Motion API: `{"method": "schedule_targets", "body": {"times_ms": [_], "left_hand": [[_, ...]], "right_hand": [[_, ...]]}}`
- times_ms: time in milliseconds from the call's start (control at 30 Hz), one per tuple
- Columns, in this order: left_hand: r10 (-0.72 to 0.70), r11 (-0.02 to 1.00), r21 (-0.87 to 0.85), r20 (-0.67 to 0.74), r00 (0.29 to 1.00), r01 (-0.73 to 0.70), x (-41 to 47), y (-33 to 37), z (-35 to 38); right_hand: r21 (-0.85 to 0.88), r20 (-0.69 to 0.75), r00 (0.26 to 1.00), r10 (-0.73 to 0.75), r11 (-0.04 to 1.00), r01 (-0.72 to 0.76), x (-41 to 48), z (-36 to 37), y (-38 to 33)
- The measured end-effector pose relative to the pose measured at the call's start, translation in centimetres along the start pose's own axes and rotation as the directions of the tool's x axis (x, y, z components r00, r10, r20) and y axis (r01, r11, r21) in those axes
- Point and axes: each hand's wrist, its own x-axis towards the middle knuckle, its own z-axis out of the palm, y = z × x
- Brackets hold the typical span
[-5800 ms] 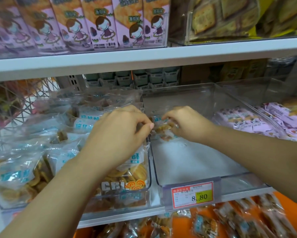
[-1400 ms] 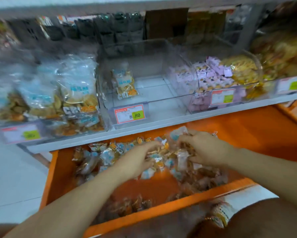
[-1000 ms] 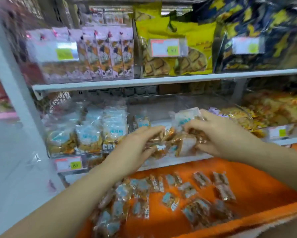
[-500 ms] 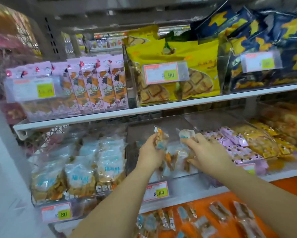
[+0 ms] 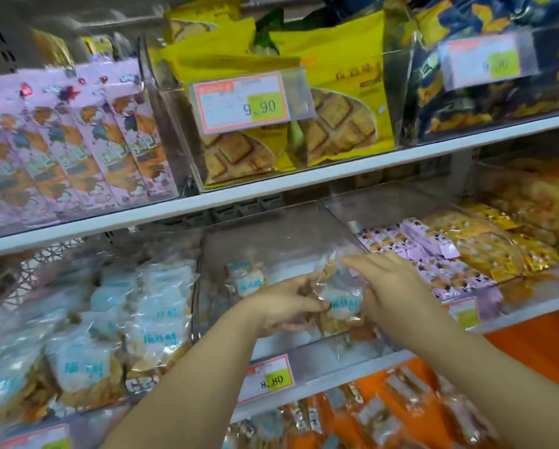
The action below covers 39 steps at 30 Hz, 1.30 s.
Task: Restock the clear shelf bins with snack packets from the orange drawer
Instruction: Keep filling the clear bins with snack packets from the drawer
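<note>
Both my hands are inside the middle clear shelf bin, which carries an 8.80 price tag. My left hand and my right hand hold a bunch of small clear snack packets with blue labels between them, low in the bin. A few packets lie further back in the same bin. Below the shelf, the orange drawer stands pulled out with several loose packets lying in it.
The bin to the left is packed with larger blue-labelled snack bags. To the right, a bin holds pink packets and yellow packs. The upper shelf carries pink boxes, yellow biscuit bags and dark blue bags.
My hands gathered packets from the orange drawer, lifted them up to the shelf, and have lowered the bunch into the middle bin. The view tilted up from drawer to shelves.
</note>
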Motion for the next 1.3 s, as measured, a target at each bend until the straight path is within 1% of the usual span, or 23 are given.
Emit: {"method": "schedule_targets", "body": {"times_ms": [67,133,167,233,300,333,367,433,500,533,567,633,700,767,833,933,1000,1067,1100,1167,1300], "left_hand": [[-0.002,1.000,0.020,-0.010,1.000,0.002,-0.3,-0.4,0.1],[0.042,0.996,0.079,-0.050,0.998,-0.038,-0.3,-0.7,0.4],[0.077,0.990,0.122,-0.069,0.995,-0.069,-0.5,-0.8,0.6],[0.129,0.981,0.158,-0.097,0.987,-0.112,-0.8,-0.6,1.0],[0.158,0.978,0.155,-0.104,0.982,-0.141,-1.3,-0.4,1.2],[0.177,0.975,0.158,-0.106,0.978,-0.159,-1.5,-0.3,1.3],[0.198,0.969,0.169,-0.108,0.974,-0.178,-1.7,-0.4,1.4],[0.235,0.958,0.196,-0.114,0.965,-0.210,-2.2,-0.4,1.4],[0.261,0.954,0.187,-0.128,0.957,-0.235,-2.6,-0.4,1.1],[0.271,0.956,0.153,-0.147,0.951,-0.249,-2.8,-0.4,0.9],[0.288,0.956,0.109,-0.175,0.941,-0.272,-3.0,-0.2,0.6],[0.324,0.945,0.044,-0.264,0.908,-0.324,-3.4,0.1,-0.1],[0.311,0.935,-0.051,-0.354,0.882,-0.351,-3.9,0.3,-0.5],[0.261,0.896,-0.249,-0.375,0.889,-0.368,-4.5,0.3,-0.5],[0.219,0.843,-0.398,-0.360,0.907,-0.362,-5.3,0.0,-0.1],[0.183,0.781,-0.528,-0.318,0.930,-0.334,-6.2,-0.5,0.5],[0.180,0.758,-0.565,-0.299,0.937,-0.326,-6.9,-0.3,0.9],[0.183,0.779,-0.539,-0.295,0.938,-0.321,-7.2,-0.1,1.3],[0.193,0.795,-0.515,-0.287,0.938,-0.321,-7.3,0.1,1.5],[0.223,0.821,-0.469,-0.260,0.939,-0.325,-7.9,0.8,2.1],[0.298,0.841,-0.410,-0.190,0.935,-0.352,-8.0,1.4,2.7]], "right_hand": [[0.012,-0.013,1.000,0.003,1.000,-0.003,-0.2,-0.2,-0.3],[-0.023,0.004,1.000,-0.015,1.000,0.015,-0.7,-0.3,-0.5],[-0.067,0.040,0.999,-0.020,0.997,0.023,-1.0,-0.3,-0.5],[-0.169,0.169,0.986,-0.013,0.985,0.042,-1.2,-0.6,-1.0],[-0.261,0.285,0.958,0.020,0.964,0.057,-1.0,-1.5,-1.7],[-0.285,0.351,0.933,0.074,0.958,0.031,-0.8,-1.8,-2.1],[-0.302,0.397,0.909,0.130,0.953,-0.004,-0.6,-2.0,-2.3],[-0.306,0.417,0.899,0.132,0.952,0.002,-0.1,-2.0,-2.3],[-0.245,0.392,0.913,0.116,0.969,-0.018,0.5,-2.2,-2.3],[-0.193,0.363,0.925,0.115,0.980,-0.047,0.8,-2.5,-2.2],[-0.129,0.313,0.943,0.115,0.989,-0.078,1.1,-2.8,-2.0],[0.081,0.152,0.978,0.143,0.984,-0.156,1.4,-3.5,-1.7],[0.281,0.030,0.969,0.245,0.928,-0.244,1.1,-4.6,-2.1],[0.392,-0.009,0.921,0.390,0.848,-0.355,0.2,-5.3,-2.4],[0.463,-0.004,0.871,0.492,0.772,-0.435,-1.0,-5.5,-2.6],[0.611,0.026,0.811,0.585,0.632,-0.476,-2.4,-5.5,-2.6],[0.722,0.079,0.786,0.613,0.508,-0.469,-2.7,-5.6,-2.6],[0.794,0.163,0.787,0.595,0.395,-0.462,-2.8,-5.9,-3.0],[0.801,0.201,0.799,0.567,0.375,-0.467,-2.8,-5.9,-3.1],[0.787,0.256,0.813,0.523,0.375,-0.489,-2.7,-5.9,-3.2],[0.775,0.274,0.815,0.511,0.384,-0.502,-2.8,-6.4,-2.6]]}}
